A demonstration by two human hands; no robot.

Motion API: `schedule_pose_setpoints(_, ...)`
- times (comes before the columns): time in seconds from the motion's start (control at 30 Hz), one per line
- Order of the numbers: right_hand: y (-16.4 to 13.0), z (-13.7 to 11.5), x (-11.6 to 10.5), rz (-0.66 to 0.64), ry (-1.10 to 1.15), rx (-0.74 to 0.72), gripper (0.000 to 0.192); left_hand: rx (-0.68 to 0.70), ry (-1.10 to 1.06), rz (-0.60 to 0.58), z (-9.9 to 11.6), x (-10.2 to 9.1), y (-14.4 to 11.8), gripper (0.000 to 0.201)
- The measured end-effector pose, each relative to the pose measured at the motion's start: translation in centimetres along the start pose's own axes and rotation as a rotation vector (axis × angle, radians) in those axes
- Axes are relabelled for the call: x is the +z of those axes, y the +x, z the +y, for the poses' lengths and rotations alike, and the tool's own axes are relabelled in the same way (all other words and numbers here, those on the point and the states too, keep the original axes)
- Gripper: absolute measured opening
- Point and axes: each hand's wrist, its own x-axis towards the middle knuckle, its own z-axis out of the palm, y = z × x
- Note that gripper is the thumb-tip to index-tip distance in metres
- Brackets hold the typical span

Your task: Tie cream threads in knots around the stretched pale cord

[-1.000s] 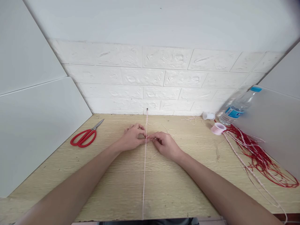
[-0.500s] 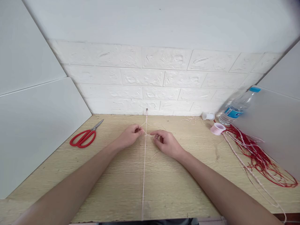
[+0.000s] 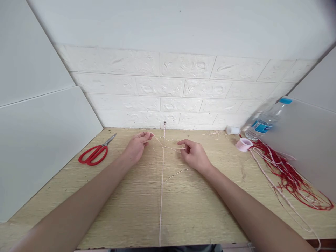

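Observation:
A pale pink cord (image 3: 162, 182) runs taut from a small hole at the foot of the wall, down the table's middle to the near edge. Its far end near the hole looks braided. Left of it, my left hand (image 3: 138, 145) pinches a thin thread (image 3: 157, 138) between thumb and fingers. On the other side, my right hand (image 3: 194, 154) has its fingers curled around the thread, index finger stretched forward. The thread crosses the cord between both hands in loose loops. A loose tail (image 3: 176, 174) trails from under my right hand to the cord.
Red-handled scissors (image 3: 93, 154) lie at left. On the right are a white spool (image 3: 233, 130), a pink thread spool (image 3: 244, 144), a water bottle (image 3: 265, 120) and a tangle of red and pink cords (image 3: 294, 178). White panels (image 3: 49, 140) stand at both sides.
My hands have drawn apart, the left to the left and slightly back toward the wall, the right to the right. More thread now stretches across the cord between them.

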Motion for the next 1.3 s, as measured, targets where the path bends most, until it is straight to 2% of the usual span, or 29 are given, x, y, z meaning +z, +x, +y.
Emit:
schedule_pose_setpoints(0.07,0.1,0.1,-0.2,0.038,-0.005,0.047,0.032,-0.021,-0.114,0.013,0.3,-0.1,0.1,0.025)
schedule_pose_setpoints(0.23,0.3,0.3,-0.3,0.109,0.002,0.127,0.027,-0.069,-0.391,-0.062,0.8,-0.5,0.0,0.01)
schedule_pose_setpoints(0.33,0.4,0.4,-0.3,0.15,0.026,0.138,0.026,-0.087,-0.465,-0.097,1.3,-0.6,-0.2,0.014)
schedule_pose_setpoints(0.4,0.5,0.6,-0.3,0.173,0.044,0.144,0.025,-0.097,-0.431,-0.113,1.6,-0.5,-0.5,0.021)
schedule_pose_setpoints(0.63,0.7,1.2,0.4,0.183,0.139,0.139,0.026,-0.071,-0.073,-0.087,1.4,0.0,-1.0,0.028)
schedule_pose_setpoints(0.73,0.7,1.1,0.6,0.162,0.128,0.149,0.031,-0.043,0.238,0.015,0.8,0.0,-1.0,0.023)
schedule_pose_setpoints(0.83,0.7,0.9,0.7,0.14,0.162,0.175,0.032,0.093,0.629,0.091,0.4,-0.3,-0.9,0.021)
schedule_pose_setpoints(0.93,0.6,0.7,0.8,0.118,0.177,0.225,0.037,0.17,0.898,0.149,0.1,-0.7,-0.7,0.021)
schedule_pose_setpoints(1.07,0.5,0.9,0.9,0.08,0.128,0.246,0.039,0.175,1.1,0.211,-0.1,-1.0,-0.5,0.024)
schedule_pose_setpoints(1.2,0.5,1.1,0.9,0.015,0.023,0.207,0.027,0.361,1.283,0.361,-0.2,-0.7,-0.7,0.035)
schedule_pose_setpoints(1.23,0.5,1.0,0.8,-0.001,0.0,0.198,0.025,0.38,1.293,0.364,-0.2,-0.6,-0.8,0.036)
schedule_pose_setpoints(1.3,0.5,1.0,0.6,-0.023,-0.04,0.193,0.021,0.37,1.272,0.297,-0.2,-0.4,-0.9,0.031)
